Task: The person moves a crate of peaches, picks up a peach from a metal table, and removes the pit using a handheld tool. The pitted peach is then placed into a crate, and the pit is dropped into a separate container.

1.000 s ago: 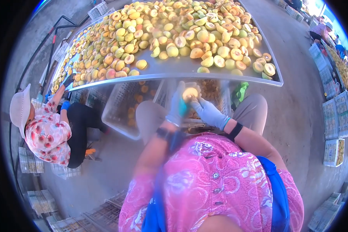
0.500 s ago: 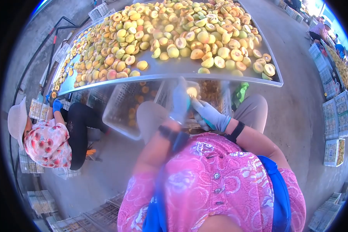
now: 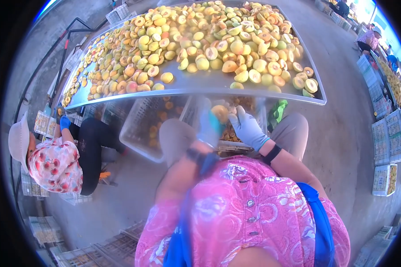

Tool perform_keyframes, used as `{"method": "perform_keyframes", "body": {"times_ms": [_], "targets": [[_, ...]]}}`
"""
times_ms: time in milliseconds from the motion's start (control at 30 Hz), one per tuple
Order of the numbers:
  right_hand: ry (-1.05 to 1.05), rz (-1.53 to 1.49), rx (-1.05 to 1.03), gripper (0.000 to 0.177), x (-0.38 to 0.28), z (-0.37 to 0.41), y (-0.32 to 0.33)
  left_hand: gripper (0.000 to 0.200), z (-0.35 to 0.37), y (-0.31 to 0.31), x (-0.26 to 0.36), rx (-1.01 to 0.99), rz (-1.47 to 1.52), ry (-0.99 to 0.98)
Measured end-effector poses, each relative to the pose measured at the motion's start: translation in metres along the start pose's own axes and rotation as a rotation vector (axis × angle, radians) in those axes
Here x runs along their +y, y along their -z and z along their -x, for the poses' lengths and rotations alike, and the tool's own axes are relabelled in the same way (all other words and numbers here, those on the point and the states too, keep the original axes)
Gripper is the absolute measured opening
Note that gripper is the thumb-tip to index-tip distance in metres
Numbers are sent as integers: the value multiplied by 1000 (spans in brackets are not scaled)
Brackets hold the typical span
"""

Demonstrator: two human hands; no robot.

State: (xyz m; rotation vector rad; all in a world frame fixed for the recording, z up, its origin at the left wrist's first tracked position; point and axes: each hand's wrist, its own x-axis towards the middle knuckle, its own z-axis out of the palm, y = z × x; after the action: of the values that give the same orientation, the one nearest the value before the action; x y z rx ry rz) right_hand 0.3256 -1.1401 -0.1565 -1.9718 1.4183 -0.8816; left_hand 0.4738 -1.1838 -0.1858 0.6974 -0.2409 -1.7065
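My left hand (image 3: 209,127), in a pale glove with a teal palm, is closed round a yellow peach half (image 3: 219,114). Close beside it on the right, my right hand (image 3: 248,129), gloved alike, has its fingertips pinched together near the fruit's edge. Whatever those fingers hold is too small and blurred to name. Both hands are over a crate (image 3: 236,143) with fruit pieces in it, between my knees. Just beyond them stands the metal table (image 3: 182,91), heaped with halved peaches (image 3: 200,62).
Left of my knees is another white crate (image 3: 140,149) with some fruit. A green bag (image 3: 278,111) hangs by the right knee. A co-worker in a hat (image 3: 53,155) sits at the far left. Stacked crates (image 3: 381,133) and other people are along the right.
My right hand has come up and slightly right, its fingers now nearer the table edge. The peach half in my left hand has turned and sits a little lower.
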Motion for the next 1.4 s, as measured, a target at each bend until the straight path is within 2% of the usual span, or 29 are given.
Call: {"method": "perform_keyframes", "body": {"times_ms": [67, 200, 433, 800, 867, 900, 967, 1000, 1033, 1067, 1100, 1133, 1167, 1200, 1267, 1300, 1333, 1367, 1400], "targets": [[-26, -37, -34, 43, 5, 4, 0, 56, 7, -1, 2, -139, 188, 119], [-14, -53, -74, 41, -2, 8, 7, 54, 14, -5, 8, -145, 190, 123], [-15, -54, -231, 34, 1, 3, 9, 49, 6, 7, -5, -203, -3, 39], [62, -4, -156, 28, -5, 4, 9, 49, 18, -10, -1, -164, -121, -4], [39, 24, -175, 28, 0, 4, 7, 45, 19, -13, 5, -152, -407, -20], [52, 19, -191, 30, 10, 4, 2, 45, 15, -11, 7, -152, -408, -20], [60, 14, -207, 32, 24, 9, -2, 43, 11, -11, 8, -198, -966, -98], [169, 74, -255, 34, 27, 16, -4, 43, 14, -11, 9, -197, -967, -91], [283, 136, -301, 37, 29, 20, -6, 41, 18, -12, 11, -283, -1285, -164], [285, 138, -301, 37, 23, 22, -5, 39, 20, -17, 15, -369, -1602, -244], [197, 70, -287, 37, 18, 24, -5, 39, 16, -13, 12, -367, -1602, -249], [105, -1, -270, 37, 15, 25, -6, 40, 11, -5, 6, -313, -1371, -134], [106, -3, -263, 37, 15, 23, -6, 40, 10, -7, 5, -264, -1141, -23], [40, 27, -297, 33, 16, 22, -7, 40, 10, -7, 6, -266, -1144, -19], [-29, 61, -341, 29, 21, 20, -9, 45, 12, -10, 7, -217, -676, 25], [-119, -194, -298, 35, 24, 16, -16, 45, 14, -13, 7, -217, -674, 21], [-208, -451, -253, 40, 25, 12, -22, 48, 17, -16, 6, -225, -536, 0], [-203, -451, -254, 40, 12, 11, -15, 51, 20, -17, 5, -234, -398, -20], [-323, -565, -343, 46, -9, 10, 0, 51, 21, -18, 4, -235, -398, -23]]}}
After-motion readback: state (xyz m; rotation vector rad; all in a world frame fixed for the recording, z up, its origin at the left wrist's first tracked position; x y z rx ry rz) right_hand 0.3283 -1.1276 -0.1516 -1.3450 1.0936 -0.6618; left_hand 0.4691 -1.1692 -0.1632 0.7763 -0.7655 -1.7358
